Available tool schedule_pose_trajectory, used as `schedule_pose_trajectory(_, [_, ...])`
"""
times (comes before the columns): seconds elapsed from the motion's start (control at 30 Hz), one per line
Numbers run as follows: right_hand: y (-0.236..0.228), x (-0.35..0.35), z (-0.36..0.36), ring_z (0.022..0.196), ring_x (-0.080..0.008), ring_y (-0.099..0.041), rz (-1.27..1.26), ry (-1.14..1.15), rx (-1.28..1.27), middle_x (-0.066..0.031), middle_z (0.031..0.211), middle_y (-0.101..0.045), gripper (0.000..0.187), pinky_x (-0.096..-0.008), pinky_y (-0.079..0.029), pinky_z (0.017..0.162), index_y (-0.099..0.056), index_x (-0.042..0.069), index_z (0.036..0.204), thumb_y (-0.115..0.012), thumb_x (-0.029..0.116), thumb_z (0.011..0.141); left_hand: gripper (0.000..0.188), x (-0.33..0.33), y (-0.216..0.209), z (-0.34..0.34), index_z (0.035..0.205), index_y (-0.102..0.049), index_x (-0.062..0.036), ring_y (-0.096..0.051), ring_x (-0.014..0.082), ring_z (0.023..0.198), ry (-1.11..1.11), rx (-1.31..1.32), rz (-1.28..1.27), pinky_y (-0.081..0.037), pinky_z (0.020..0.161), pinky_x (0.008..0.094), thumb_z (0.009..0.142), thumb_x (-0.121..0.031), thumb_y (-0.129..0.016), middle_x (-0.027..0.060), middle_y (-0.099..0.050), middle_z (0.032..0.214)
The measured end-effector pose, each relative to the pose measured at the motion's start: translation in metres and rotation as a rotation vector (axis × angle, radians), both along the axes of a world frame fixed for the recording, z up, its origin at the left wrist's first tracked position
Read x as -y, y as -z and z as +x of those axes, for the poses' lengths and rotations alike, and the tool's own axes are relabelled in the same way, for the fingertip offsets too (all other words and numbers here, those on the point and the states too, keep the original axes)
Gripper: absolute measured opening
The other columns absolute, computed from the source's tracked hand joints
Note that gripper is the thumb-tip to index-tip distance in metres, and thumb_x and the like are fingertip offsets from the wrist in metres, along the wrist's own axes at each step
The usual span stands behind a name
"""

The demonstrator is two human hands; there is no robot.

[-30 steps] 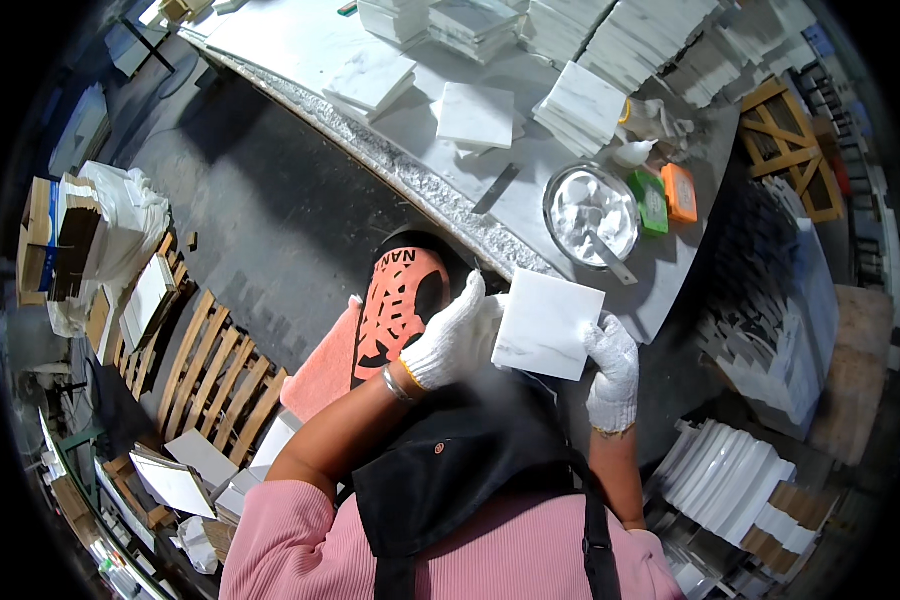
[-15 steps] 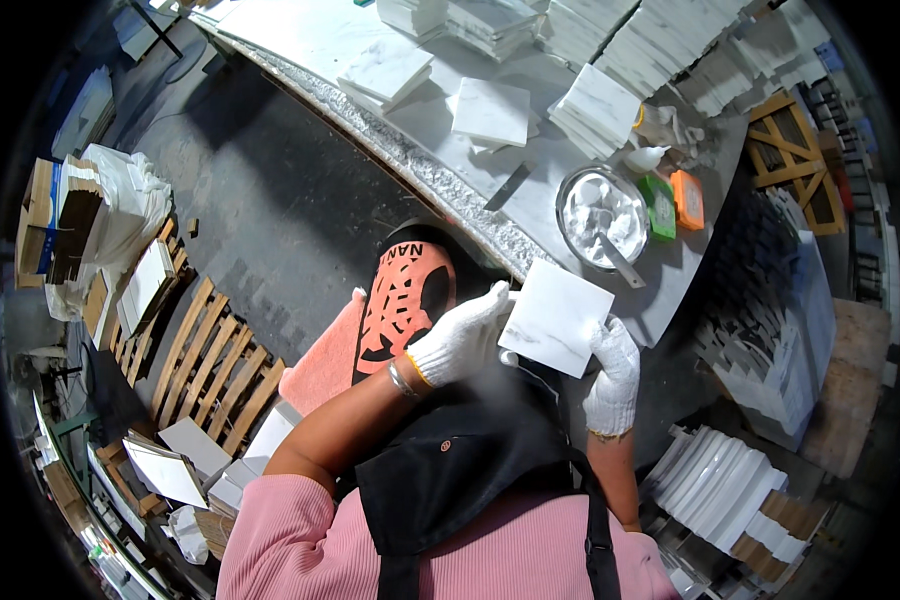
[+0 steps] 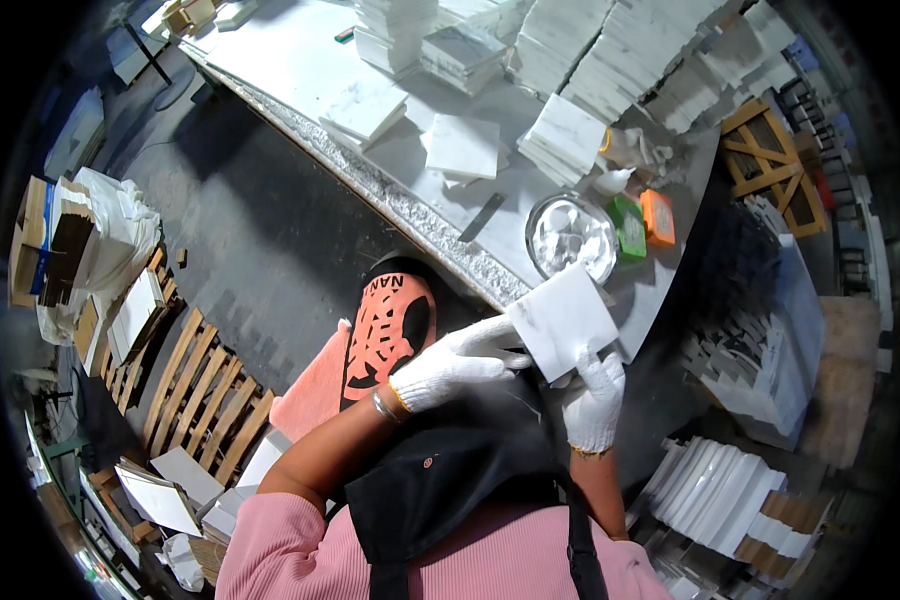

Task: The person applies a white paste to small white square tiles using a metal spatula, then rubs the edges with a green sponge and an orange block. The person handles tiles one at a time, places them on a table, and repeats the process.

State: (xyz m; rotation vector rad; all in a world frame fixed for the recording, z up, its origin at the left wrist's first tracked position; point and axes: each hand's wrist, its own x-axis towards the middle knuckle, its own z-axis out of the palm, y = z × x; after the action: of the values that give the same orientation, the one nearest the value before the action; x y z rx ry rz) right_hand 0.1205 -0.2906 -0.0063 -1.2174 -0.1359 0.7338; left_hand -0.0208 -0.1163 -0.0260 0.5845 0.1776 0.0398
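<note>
A square white marble tile (image 3: 564, 318) with faint grey veins is held tilted just off the table's near edge. My right hand (image 3: 594, 408), in a white knit glove, grips its lower right edge, thumb on the face. My gloved left hand (image 3: 448, 370) lies against the tile's left edge, fingers stretched and apart; whether they bear any weight I cannot tell. Just beyond the tile stands a round metal bowl (image 3: 532, 240) of white paste, partly covered by it. A flat metal scraper blade (image 3: 482, 218) lies on the table left of the bowl.
Green (image 3: 628, 228) and orange (image 3: 658, 217) boxes sit right of the bowl, near a small white bottle (image 3: 613, 181). Tile stacks (image 3: 564, 140) cover the table's far side. A stool with a coral towel (image 3: 315, 385) stands left, wooden pallets (image 3: 205, 390) beyond. More slabs (image 3: 715, 490) stand right.
The tile has turned and moved up in view, now overlapping the bowl. My left fingers have spread along its left edge, and my right hand has shifted left. The whole view has shifted slightly.
</note>
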Motion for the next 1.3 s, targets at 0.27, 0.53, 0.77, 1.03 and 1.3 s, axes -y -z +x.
schedule_pose_trajectory(0.27, [-0.016,0.006,-0.026,0.1,-0.0168,-0.067,-0.134,-0.223,0.053,-0.0091,0.111,-0.07,0.037,-0.0297,-0.054,0.087,-0.063,-0.005,0.126,-0.068,0.009,0.092,0.055,0.005,0.001,0.005,0.144,-0.05,0.002,-0.058,0.0208,0.126,-0.111,-0.097,-0.047,-0.044,0.109,0.0363,0.097,-0.019,-0.068,0.0113,-0.06,0.138])
schedule_pose_trajectory(0.53, [0.004,0.04,0.002,0.096,-0.016,-0.064,-0.242,-0.421,0.114,-0.0089,0.105,-0.07,0.028,-0.0311,-0.051,0.087,-0.065,-0.006,0.119,-0.062,0.009,0.096,0.054,0.003,-0.002,-0.005,0.142,-0.053,0.0029,-0.06,0.0217,0.122,-0.085,-0.086,0.031,-0.045,0.108,0.0374,0.095,-0.021,-0.068,0.0113,-0.062,0.135])
schedule_pose_trajectory(0.77, [0.0,0.032,0.019,0.086,-0.0085,-0.055,-0.34,-0.245,0.26,-0.0014,0.09,-0.064,0.019,-0.0275,-0.047,0.077,-0.065,-0.005,0.104,-0.06,0.013,0.099,0.059,0.0,-0.002,-0.006,0.143,-0.052,0.0026,-0.058,0.0219,0.125,-0.109,-0.07,0.073,-0.043,0.109,0.0386,0.093,-0.024,-0.07,0.0111,-0.062,0.136])
schedule_pose_trajectory(1.03, [-0.017,-0.009,0.015,0.075,-0.0111,-0.064,-0.318,-0.395,0.202,-0.0075,0.091,-0.07,0.026,-0.0244,-0.051,0.067,-0.063,-0.005,0.112,-0.059,0.018,0.099,0.068,-0.012,0.008,-0.002,0.146,-0.048,0.0023,-0.055,0.0235,0.129,-0.082,-0.118,0.006,-0.041,0.112,0.0386,0.088,-0.021,-0.074,0.0122,-0.058,0.141])
schedule_pose_trajectory(1.3, [-0.032,-0.037,0.013,0.068,-0.0124,-0.068,-0.203,-0.23,0.059,-0.0086,0.086,-0.071,0.023,-0.0212,-0.049,0.057,-0.061,-0.002,0.108,-0.06,0.02,0.1,0.081,-0.039,0.007,0.001,0.156,-0.033,0.0016,-0.054,0.0242,0.131,-0.117,0.079,-0.221,-0.047,0.102,0.0324,0.084,-0.012,-0.069,0.0161,-0.05,0.149])
